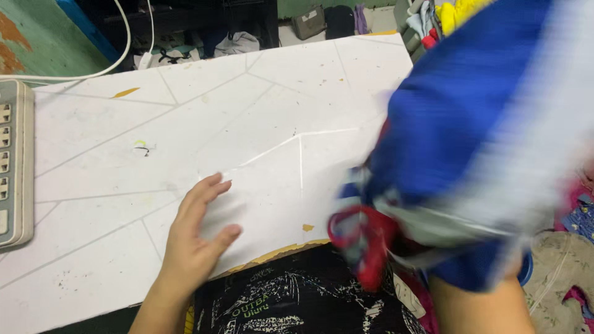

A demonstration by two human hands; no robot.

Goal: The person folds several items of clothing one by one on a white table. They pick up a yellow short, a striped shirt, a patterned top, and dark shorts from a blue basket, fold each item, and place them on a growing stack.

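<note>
Two hands: left hand (197, 238) flat, spread on white table (247, 111); right hidden under blurred blue garment (451, 130)

Left hand (195, 238) flat on table (247, 105); power strip (15, 164) further left.

Left hand (197, 238) flat on table (247, 111)

The blue cloth (470, 117) is smeared by motion blur, its white stripe and red trim soft, and it runs off the top and right edges. It hides the right hand, so its grip cannot be seen; only the forearm (476, 309) shows below. The power strip (13, 164) is cut by the left edge. Clothes (433, 15) beyond the table (185, 117) are too small to tell apart.
</note>
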